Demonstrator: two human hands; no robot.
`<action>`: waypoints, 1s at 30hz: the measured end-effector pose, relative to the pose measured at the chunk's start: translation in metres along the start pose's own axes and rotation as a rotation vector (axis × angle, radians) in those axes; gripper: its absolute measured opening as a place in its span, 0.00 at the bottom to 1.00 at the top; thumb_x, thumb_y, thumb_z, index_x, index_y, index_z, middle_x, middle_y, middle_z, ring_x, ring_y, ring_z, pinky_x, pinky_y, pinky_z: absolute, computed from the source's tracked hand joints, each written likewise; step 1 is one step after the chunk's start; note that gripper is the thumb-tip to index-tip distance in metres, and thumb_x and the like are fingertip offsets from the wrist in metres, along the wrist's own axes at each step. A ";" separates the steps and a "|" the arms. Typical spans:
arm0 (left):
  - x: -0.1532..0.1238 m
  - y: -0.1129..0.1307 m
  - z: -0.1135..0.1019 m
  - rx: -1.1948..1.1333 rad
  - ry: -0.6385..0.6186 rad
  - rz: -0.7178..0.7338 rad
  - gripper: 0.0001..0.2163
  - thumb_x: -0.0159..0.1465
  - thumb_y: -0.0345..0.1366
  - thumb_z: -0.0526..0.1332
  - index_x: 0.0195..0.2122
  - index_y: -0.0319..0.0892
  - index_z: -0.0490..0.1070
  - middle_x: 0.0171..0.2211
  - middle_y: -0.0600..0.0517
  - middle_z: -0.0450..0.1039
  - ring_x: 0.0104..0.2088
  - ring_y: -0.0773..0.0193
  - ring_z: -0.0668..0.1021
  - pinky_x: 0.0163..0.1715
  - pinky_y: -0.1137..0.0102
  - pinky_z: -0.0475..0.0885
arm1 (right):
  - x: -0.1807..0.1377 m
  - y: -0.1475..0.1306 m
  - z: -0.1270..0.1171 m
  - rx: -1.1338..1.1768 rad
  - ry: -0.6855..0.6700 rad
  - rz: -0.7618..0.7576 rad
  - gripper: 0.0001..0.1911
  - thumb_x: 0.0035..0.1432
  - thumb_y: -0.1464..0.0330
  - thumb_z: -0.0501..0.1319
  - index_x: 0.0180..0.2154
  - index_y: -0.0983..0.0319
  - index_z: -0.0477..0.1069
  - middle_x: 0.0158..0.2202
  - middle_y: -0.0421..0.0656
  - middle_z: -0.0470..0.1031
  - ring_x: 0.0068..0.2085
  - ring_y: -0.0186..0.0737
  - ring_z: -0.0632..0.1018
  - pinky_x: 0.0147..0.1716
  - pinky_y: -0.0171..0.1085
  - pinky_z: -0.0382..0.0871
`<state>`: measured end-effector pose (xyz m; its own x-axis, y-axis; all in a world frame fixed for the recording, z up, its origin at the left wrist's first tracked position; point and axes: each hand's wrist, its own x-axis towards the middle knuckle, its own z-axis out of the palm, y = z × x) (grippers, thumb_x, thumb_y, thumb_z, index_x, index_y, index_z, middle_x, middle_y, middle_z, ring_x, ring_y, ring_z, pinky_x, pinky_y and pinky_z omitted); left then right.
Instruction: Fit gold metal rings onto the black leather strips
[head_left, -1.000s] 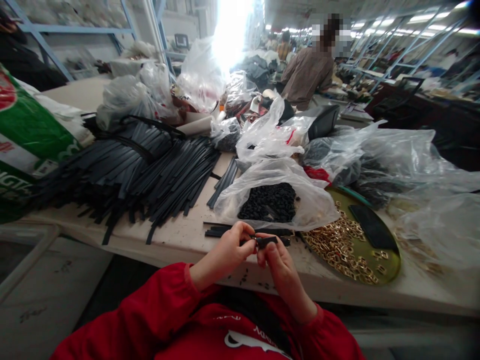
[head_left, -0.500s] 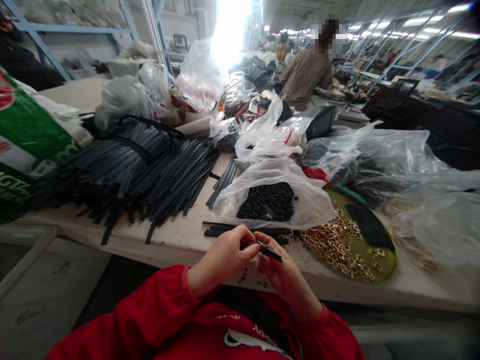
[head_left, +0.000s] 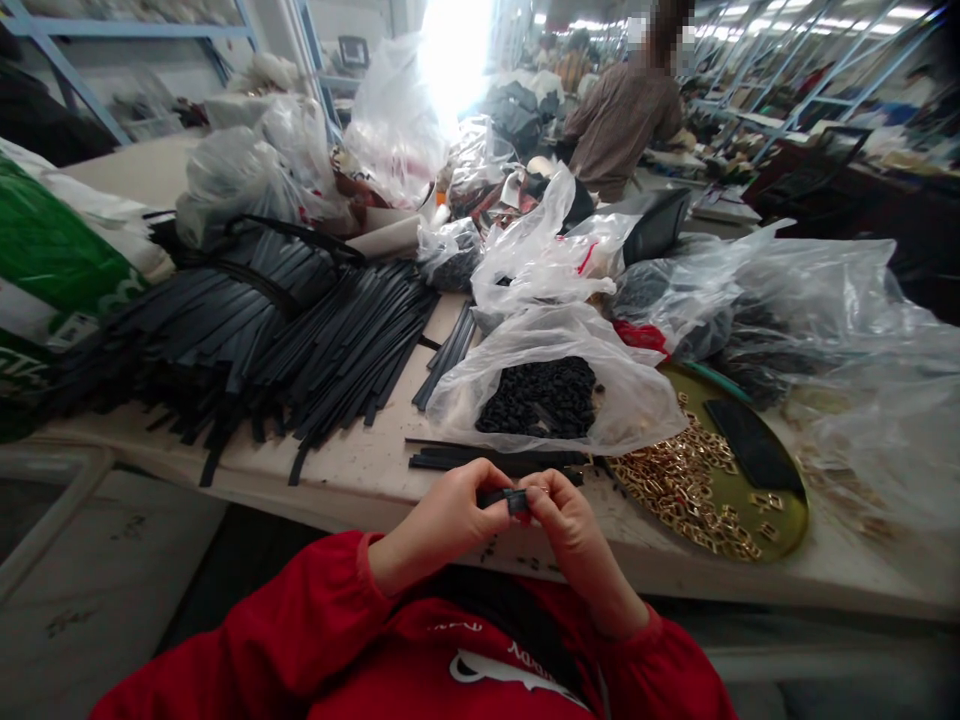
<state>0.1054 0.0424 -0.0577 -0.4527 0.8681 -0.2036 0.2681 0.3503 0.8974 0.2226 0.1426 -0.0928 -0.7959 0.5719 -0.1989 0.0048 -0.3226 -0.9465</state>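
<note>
Between my hands, at the table's front edge, is a short black strap [head_left: 516,500] with a darker band across its middle. My left hand [head_left: 448,522] pinches one end between thumb and fingers. The fingers of my right hand [head_left: 573,528] close on the other end, and much of the strap is hidden inside both grips. Just behind them lie several flat black strips [head_left: 450,461]. Beyond these, an open clear plastic bag [head_left: 637,425] holds many small black pieces [head_left: 536,398]. To the right, gold-coloured metal buckles [head_left: 701,485] lie heaped on a round yellowish tray [head_left: 791,525].
Bundles of long black strips [head_left: 247,330] cover the table's left side, beside a green and white sack [head_left: 52,240]. More plastic bags [head_left: 810,290] crowd the back and right. A person [head_left: 626,120] in brown stands farther off with their back turned.
My right hand has shifted its grip on the strap. The strap's end, which stuck out to the right past the fingers, now sits between my fingertips. The view has tilted down slightly.
</note>
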 end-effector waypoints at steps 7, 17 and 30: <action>0.005 -0.018 0.008 -0.298 -0.031 -0.133 0.08 0.52 0.34 0.58 0.33 0.38 0.69 0.31 0.53 0.73 0.32 0.66 0.73 0.31 0.74 0.66 | 0.006 0.006 0.000 -0.191 0.105 -0.027 0.14 0.51 0.60 0.58 0.38 0.59 0.60 0.21 0.33 0.63 0.20 0.30 0.65 0.20 0.31 0.58; -0.008 -0.006 0.003 -0.593 -0.177 -0.250 0.10 0.52 0.34 0.61 0.35 0.35 0.69 0.30 0.51 0.73 0.29 0.68 0.72 0.30 0.74 0.65 | -0.002 -0.009 -0.004 0.103 -0.143 0.296 0.16 0.47 0.58 0.63 0.28 0.60 0.58 0.17 0.31 0.66 0.15 0.25 0.64 0.15 0.26 0.54; -0.021 -0.005 0.005 -0.644 -0.208 -0.209 0.13 0.52 0.39 0.63 0.36 0.36 0.69 0.31 0.50 0.73 0.30 0.66 0.73 0.31 0.72 0.65 | -0.016 -0.017 -0.005 -0.018 -0.168 0.201 0.17 0.46 0.59 0.64 0.29 0.61 0.60 0.20 0.35 0.72 0.17 0.26 0.66 0.16 0.27 0.59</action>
<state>0.1178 0.0247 -0.0599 -0.2509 0.8770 -0.4097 -0.3916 0.2951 0.8715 0.2381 0.1430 -0.0746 -0.8672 0.3637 -0.3401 0.1829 -0.4026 -0.8969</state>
